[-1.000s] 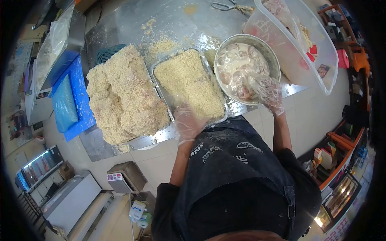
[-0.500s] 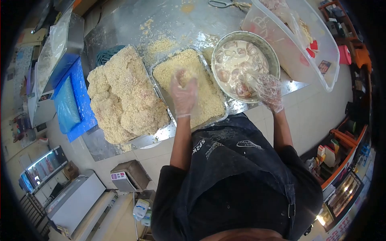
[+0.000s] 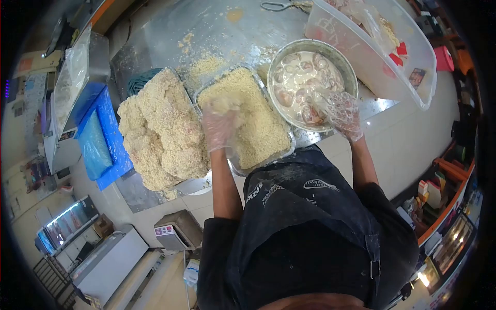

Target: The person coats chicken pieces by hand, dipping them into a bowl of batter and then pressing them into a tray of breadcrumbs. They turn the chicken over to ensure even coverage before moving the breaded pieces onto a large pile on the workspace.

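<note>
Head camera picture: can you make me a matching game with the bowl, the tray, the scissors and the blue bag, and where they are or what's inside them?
Things:
1. round metal bowl
2. tray
3. scissors
4. blue bag

Places or states:
A. lies at the far edge of the table
B. full of dry crumbs
C. left of the crumbed pile
D. holds pieces in pale batter

Right pairs: 1-D, 2-B, 3-A, 4-C.
</note>
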`<state>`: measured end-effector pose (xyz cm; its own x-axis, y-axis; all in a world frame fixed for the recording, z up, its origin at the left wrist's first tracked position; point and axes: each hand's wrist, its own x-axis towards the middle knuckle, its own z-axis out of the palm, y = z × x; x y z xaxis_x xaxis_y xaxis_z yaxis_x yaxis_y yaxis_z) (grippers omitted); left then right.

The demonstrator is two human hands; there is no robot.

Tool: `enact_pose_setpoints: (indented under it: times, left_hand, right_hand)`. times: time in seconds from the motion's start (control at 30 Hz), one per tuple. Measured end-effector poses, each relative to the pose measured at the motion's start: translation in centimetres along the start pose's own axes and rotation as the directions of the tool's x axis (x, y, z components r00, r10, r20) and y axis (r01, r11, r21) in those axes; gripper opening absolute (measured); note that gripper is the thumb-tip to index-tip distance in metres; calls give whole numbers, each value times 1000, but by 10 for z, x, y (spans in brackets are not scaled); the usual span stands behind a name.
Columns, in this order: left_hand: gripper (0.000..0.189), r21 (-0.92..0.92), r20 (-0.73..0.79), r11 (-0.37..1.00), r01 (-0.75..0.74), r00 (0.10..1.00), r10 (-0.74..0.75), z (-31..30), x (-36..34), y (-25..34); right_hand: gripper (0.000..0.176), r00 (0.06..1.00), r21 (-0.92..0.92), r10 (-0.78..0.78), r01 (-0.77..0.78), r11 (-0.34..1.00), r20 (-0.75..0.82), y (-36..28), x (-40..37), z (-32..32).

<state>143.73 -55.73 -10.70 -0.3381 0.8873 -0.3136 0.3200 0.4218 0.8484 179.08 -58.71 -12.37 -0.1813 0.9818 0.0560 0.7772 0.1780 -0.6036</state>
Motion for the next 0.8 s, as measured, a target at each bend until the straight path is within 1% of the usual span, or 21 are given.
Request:
enact_pose_setpoints:
  times: [0.03,0.07,0.1,0.13,0.17,0.2,0.23,0.3,0.37,0.4,0.43,0.5,0.53,0.6,0.67,0.7,0.73,0.77,0.8]
  left_hand:
    - [45,22,-52,992,-127,990,128,-5,1,-4]
    - [44,48,-106,966,-254,960,258,-10,4,-8]
    - [43,82,-159,923,-376,909,385,-13,5,-11]
    - [45,307,-32,865,-396,905,425,-15,-2,8]
    - [47,510,101,752,-417,897,430,-18,-12,29]
    - [49,676,231,590,-442,887,399,-17,-22,43]
    - [55,650,252,566,-507,847,468,-8,-30,37]
    - [55,608,368,516,-603,790,490,14,-56,20]
    - [54,650,451,475,-594,804,388,34,-77,1]
    - [59,707,436,447,-548,836,333,43,-84,-10]
    - [65,761,417,412,-501,864,281,48,-86,-21]
    - [60,685,466,451,-572,820,332,46,-68,-56]
    - [57,644,486,468,-605,796,361,42,-56,-58]
    - [62,660,371,513,-550,831,414,28,-36,-51]
    - [66,688,207,538,-487,842,498,17,-26,-34]
    - [67,709,95,542,-451,823,560,13,-21,-25]
    - [69,727,-18,549,-412,788,616,10,-21,-12]
    - [74,671,35,686,-281,937,349,5,-30,16]
    - [78,624,110,773,-112,992,55,0,-46,53]
  right_hand:
    - [41,1000,-4,27,-27,1000,14,-2,-3,-1]
    - [42,1000,-13,23,-23,1000,7,2,-3,1]
    - [42,1000,-22,-7,7,1000,-3,10,-4,6]
    - [43,999,-32,-37,36,999,-13,18,-4,10]
    - [43,996,-44,-90,89,995,-25,36,-9,19]
    - [43,989,-55,-142,140,989,-36,46,-12,22]
    - [43,985,-75,-168,165,983,-39,49,-13,22]
    - [43,974,-116,-223,216,969,-48,51,-13,23]
    - [43,986,-33,-164,164,986,-20,43,-9,18]
    - [44,991,10,-134,134,991,2,40,-10,16]
    - [44,979,-54,-201,199,978,-20,41,-11,18]
    - [45,940,-188,-337,321,928,-55,47,-11,19]
    - [45,942,-181,-330,313,932,-70,46,-10,20]
    - [46,946,-164,-309,291,943,-100,45,-11,21]
    - [44,977,-111,-203,195,974,-66,36,-13,18]
    - [44,987,-87,-151,146,985,-46,33,-14,17]
    - [43,985,-84,-165,161,983,-51,34,-14,16]
    - [42,982,-80,-180,175,981,-58,36,-13,16]
    - [42,979,-77,-193,188,979,-69,37,-11,16]
